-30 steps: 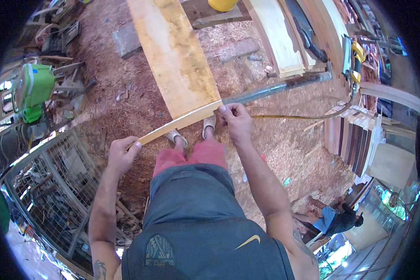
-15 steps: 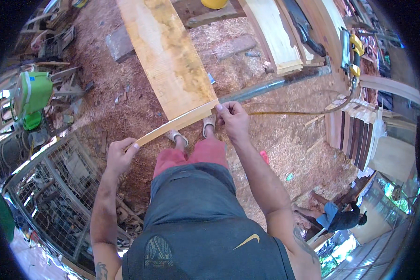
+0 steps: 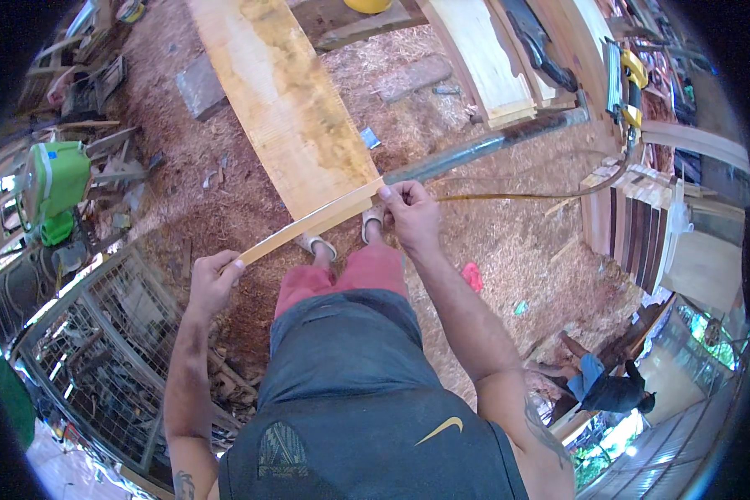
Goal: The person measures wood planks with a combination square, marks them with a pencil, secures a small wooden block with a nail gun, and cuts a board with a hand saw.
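A thin, pale wooden strip (image 3: 296, 233) slants in front of my body, its upper edge catching the light. Its left end is pinched between the thumb and fingers of my left hand (image 3: 215, 282), out past the board's corner. Near the right end, my right hand (image 3: 412, 218) grips the strip with the thumb on top and fingers curled under. Behind the strip lies a wide wooden board (image 3: 300, 108) with brown stains, and the strip crosses in front of its near end. Whether the two touch, I cannot tell.
A metal pipe (image 3: 492, 150) and a hose (image 3: 508, 197) run right of the board. Further right are stacked boards (image 3: 642, 225) and a yellow-handled tool (image 3: 633, 83). A wire-mesh cage (image 3: 100, 358) stands left, below a green machine (image 3: 58, 179). Another person (image 3: 604, 383) is at lower right.
The view has shifted slightly, with the board appearing a little further left. Both hands keep their hold on the strip and have barely moved.
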Available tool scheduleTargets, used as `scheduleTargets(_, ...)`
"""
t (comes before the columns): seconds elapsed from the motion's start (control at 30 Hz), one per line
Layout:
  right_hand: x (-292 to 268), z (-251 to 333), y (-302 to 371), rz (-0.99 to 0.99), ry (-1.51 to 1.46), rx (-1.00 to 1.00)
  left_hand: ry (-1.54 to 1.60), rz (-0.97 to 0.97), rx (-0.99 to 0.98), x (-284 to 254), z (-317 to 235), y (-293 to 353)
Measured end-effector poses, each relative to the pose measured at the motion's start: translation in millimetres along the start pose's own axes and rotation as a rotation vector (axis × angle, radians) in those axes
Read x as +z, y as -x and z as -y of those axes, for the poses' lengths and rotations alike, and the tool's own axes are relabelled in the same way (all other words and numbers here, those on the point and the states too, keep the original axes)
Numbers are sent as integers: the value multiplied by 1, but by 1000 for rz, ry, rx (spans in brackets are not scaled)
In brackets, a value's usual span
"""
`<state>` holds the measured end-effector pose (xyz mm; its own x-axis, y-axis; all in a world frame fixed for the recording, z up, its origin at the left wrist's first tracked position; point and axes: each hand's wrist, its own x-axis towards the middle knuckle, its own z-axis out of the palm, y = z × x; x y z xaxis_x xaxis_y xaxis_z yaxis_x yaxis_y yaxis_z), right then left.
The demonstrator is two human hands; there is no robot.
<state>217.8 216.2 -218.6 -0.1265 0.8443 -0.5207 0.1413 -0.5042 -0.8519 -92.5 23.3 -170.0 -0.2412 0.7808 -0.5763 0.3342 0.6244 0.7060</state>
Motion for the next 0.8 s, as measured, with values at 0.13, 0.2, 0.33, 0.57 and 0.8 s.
scheduleTargets(0.13, 5, 6, 3, 12, 1, 55, -1, 9, 13, -3, 4, -1)
scheduleTargets(0.2, 8, 10, 5, -23, -27, 12, 4, 15, 11, -4, 5, 0)
scheduleTargets(0.33, 1, 6, 0, -3, -6, 54, 72, 12, -48, 2, 10, -4)
scheduleTargets(0.57, 1, 10, 2, -41, 73, 16, 92, 30, -41, 2, 7, -4)
scheduleTargets(0.8, 1, 0, -3, -65, 177, -59, 61, 56, -35, -1, 8, -6)
